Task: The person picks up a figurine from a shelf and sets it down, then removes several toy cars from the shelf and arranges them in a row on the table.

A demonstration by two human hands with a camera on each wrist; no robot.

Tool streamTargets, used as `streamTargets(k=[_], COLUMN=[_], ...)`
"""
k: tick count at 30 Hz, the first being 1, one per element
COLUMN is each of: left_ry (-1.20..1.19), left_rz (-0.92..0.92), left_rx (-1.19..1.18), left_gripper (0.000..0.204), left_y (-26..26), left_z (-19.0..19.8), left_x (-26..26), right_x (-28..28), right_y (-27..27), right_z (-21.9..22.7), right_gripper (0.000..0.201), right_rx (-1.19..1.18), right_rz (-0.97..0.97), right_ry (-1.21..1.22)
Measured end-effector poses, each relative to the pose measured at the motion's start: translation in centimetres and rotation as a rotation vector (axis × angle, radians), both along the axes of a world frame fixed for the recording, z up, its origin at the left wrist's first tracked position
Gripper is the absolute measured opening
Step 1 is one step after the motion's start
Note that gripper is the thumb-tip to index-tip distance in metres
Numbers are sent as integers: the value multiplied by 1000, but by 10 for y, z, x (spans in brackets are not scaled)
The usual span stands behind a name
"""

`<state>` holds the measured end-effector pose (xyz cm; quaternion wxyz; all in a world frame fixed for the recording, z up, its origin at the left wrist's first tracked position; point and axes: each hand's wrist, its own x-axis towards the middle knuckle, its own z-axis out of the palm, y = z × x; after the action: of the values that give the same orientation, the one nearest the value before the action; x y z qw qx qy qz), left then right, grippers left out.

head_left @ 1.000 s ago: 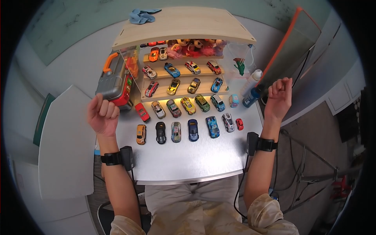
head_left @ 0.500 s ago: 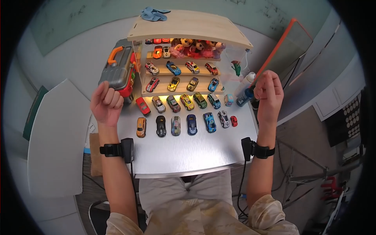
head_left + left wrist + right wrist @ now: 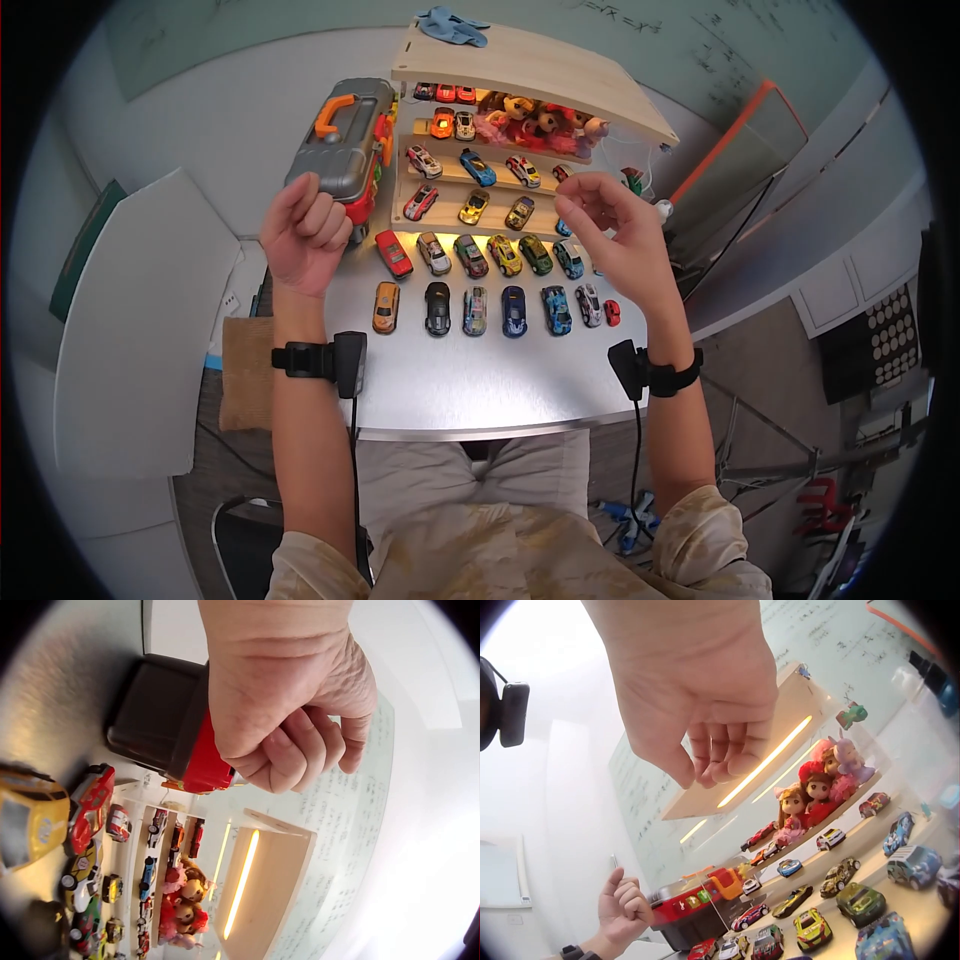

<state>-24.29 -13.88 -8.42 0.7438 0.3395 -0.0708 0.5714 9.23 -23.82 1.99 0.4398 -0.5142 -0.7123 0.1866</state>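
- In the head view, we see our right hand [image 3: 622, 235] moved inward since the earlier frames, from beside the table's right edge to in front of the shelf unit's [image 3: 530, 62] right end.
- Its fingers, folded a moment ago, have loosened: they are softly bent, the thumb stands apart from them, and we hold nothing there.
- That hand now partly covers a blue car [image 3: 563, 225] and a red-and-yellow car [image 3: 561, 173] on the shelves, both in plain sight before.
- The white bottle [image 3: 664, 209] is now mostly hidden behind the same hand.
- Our left hand [image 3: 308, 238] has changed little: its fingers are curled into the palm, gripping nothing, and it is raised in front of the grey toolbox [image 3: 345, 150].
- Nearest it on the table [image 3: 470, 385], a red car [image 3: 393, 254] keeps its place at the left end of the second row.
- The front row, from the orange car [image 3: 386, 308] to the small red car [image 3: 612, 313], keeps its order, and we touch none of it.
- Our view has shifted, so a brown sack-like piece [image 3: 247, 375] at the left shows more fully.
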Motion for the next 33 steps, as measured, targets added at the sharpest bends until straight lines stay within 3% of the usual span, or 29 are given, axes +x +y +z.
streamTargets(k=[6, 12, 15, 21, 24, 27, 33], left_ry=[0, 19, 19, 18, 24, 34, 26], left_rz=[-7, 14, 9, 6, 17, 21, 17], left_rx=[-2, -34, -31, -58, -62, -64, -74], left_gripper=[38, 39, 39, 38, 38, 39, 39], left_y=[2, 1, 2, 2, 1, 1, 0], left_z=[0, -1, -2, -4, -3, -3, -2], left_x=[0, 1, 0, 1, 2, 2, 2], right_x=[-17, -35, -42, -66, -64, -69, -77], right_y=[17, 82, 122, 172, 206, 224, 231], right_z=[-3, -12, -16, -9, -20, -19, -21], right_gripper=[24, 29, 35, 43, 50, 54, 60], right_rx=[21, 455, 508, 232, 322, 165, 116], right_rz=[11, 41, 52, -93, -103, -102, -126], right_ry=[-177, -458, -555, -745, -811, -848, -928])
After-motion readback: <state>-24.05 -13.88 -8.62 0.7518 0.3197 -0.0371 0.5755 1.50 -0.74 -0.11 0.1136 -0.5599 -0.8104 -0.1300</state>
